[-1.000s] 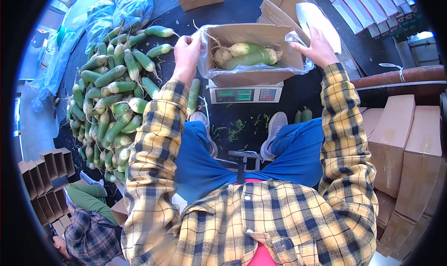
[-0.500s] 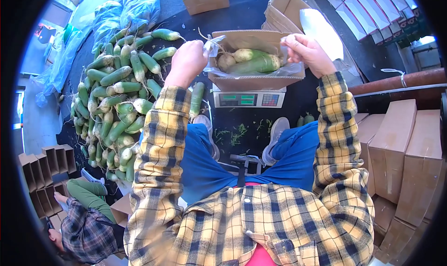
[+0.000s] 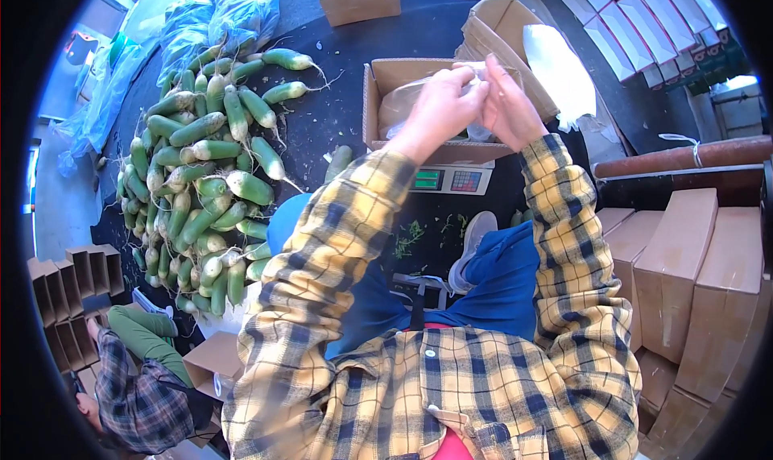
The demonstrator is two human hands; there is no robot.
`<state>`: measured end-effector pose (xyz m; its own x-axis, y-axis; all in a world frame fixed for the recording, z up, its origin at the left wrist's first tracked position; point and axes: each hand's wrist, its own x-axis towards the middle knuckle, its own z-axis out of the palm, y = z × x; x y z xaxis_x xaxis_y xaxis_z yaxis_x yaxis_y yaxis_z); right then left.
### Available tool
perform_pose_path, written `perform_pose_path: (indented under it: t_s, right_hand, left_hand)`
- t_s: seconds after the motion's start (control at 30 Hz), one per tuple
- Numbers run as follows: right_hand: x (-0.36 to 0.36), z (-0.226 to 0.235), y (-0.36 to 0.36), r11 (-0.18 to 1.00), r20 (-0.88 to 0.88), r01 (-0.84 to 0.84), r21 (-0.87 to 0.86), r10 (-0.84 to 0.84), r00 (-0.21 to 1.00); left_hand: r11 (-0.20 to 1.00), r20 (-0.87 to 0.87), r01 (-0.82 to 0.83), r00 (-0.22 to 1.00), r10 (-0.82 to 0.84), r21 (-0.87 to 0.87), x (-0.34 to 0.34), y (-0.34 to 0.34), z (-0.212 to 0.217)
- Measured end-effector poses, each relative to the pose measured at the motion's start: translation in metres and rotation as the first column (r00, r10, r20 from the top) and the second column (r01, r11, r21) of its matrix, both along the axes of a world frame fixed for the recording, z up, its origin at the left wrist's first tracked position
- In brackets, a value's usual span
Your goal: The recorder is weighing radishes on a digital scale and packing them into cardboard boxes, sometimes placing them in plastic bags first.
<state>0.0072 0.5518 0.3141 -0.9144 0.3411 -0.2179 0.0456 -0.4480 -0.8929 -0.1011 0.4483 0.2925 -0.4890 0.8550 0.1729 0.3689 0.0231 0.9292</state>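
Above an open cardboard box my two hands meet. My left hand is closed on the gathered top of a clear plastic bag that lines the box. Against it, my right hand pinches the same plastic, its fingertips partly covering the bag's edge. The green-white radishes inside the box are now hidden by the bag and my hands. Under the box stands a scale with lit green displays and a keypad, partly covered by my left sleeve.
A large heap of green radishes lies to the left, with one loose radish beside the box. Blue plastic bags are behind the heap. Cardboard boxes stack at the right. Another person sits at the lower left.
My hands were apart at opposite sides of the box, each gripping the plastic. The left has moved right to meet the right hand, drawing the bag across the radishes.
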Motion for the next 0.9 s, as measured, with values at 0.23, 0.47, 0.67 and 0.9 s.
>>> perform_pose_path:
  t_s: [0.23,0.47,0.67,0.9]
  right_hand:
    - [0.001,-0.01,0.013,0.957,-0.158,-0.198,-0.214,0.166,0.973]
    - [0.004,-0.015,0.018,0.99,0.035,-0.118,-0.076,0.121,0.992]
    - [0.002,-0.026,0.024,0.716,0.243,-0.143,0.683,-0.038,0.969]
    - [0.037,-0.032,0.036,-0.05,0.545,-0.567,0.822,-0.222,0.809]
  left_hand:
    - [0.98,0.665,0.185,0.723,-0.187,0.074,0.001,-0.002,0.015]
    - [0.915,0.721,0.395,0.658,-0.216,-0.087,-0.013,-0.022,0.035]
    - [0.943,0.494,0.187,0.869,-0.028,-0.276,-0.045,-0.027,0.005]
    - [0.875,-0.242,-0.198,0.966,0.096,-0.441,-0.053,-0.029,-0.053]
